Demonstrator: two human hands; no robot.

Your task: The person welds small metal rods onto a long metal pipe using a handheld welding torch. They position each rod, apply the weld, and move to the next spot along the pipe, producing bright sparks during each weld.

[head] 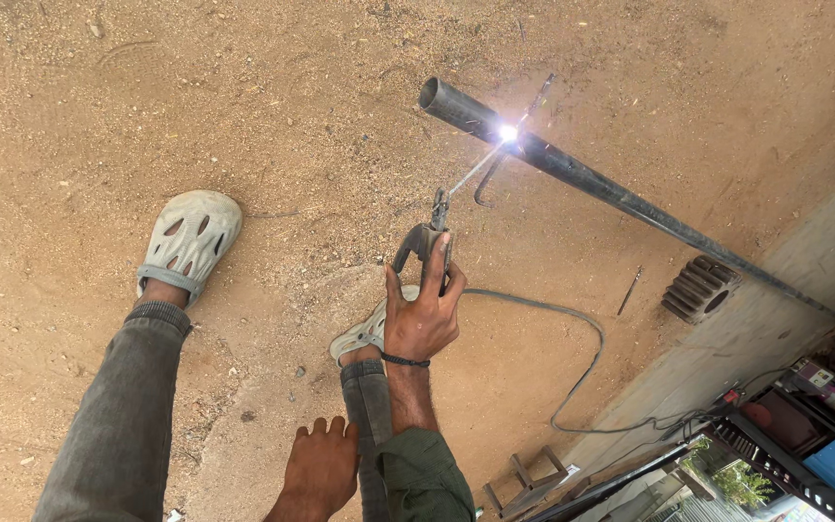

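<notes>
Head view looks down at sandy ground where the right hand [422, 324] has its grip closed around the handle of an electrode holder [427, 246], held at arm's length so the thin welding rod [471, 176] reaches up to the dark steel pipe [582, 179]. The rod tip meets the pipe near its open end, and a bright white arc [507, 133] burns there, beside a small bent hook [488, 186] of metal that hangs at the joint; the long reach seems meant to keep hand and legs away from the sparks. The left hand [321, 469] rests flat on the knee with fingers spread and holds nothing, likely bracing the crouch. The pipe lies straight on the ground, running diagonally toward a concrete edge. A grey cable [587, 358] loops from the holder across the sand to the right, lying clear of the pipe. Two pale clogs [190, 242] are planted well short of the arc. A toothed gear [700, 288] and a loose nail [630, 290] lie just beside the pipe's far stretch.
</notes>
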